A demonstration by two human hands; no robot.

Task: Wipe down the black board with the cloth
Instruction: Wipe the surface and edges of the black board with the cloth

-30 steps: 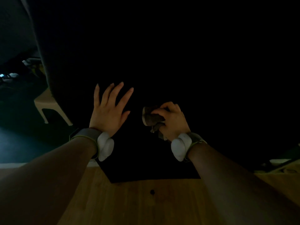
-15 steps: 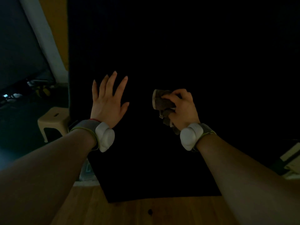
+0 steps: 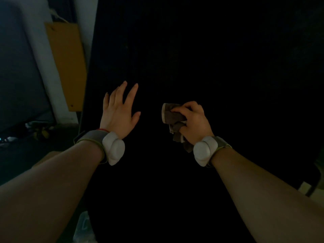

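Cloth [image 3: 172, 114] higher up black board [image 3: 219, 67]

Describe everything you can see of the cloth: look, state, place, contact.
The cloth is soft brownish-grey fabric with a paler edge, bunched and creased. The right hand grips it, fingers curled over its top, and a loose end hangs below the palm. It sits in front of the black board; whether they touch is unclear.

**BACKGROUND ITEMS: LEFT AND RIGHT EDGES**

An ochre panel [image 3: 67, 67] stands upright at upper left, just beside a white post [image 3: 47, 67]. Left of the post is a grey-blue surface [image 3: 17, 76]. Below these, dim clutter [image 3: 39, 130] with yellow parts lies on the dark floor; the individual items cannot be identified. A translucent plastic object [image 3: 84, 225] shows at bottom left. A pale block [image 3: 305, 189] shows at the right edge.
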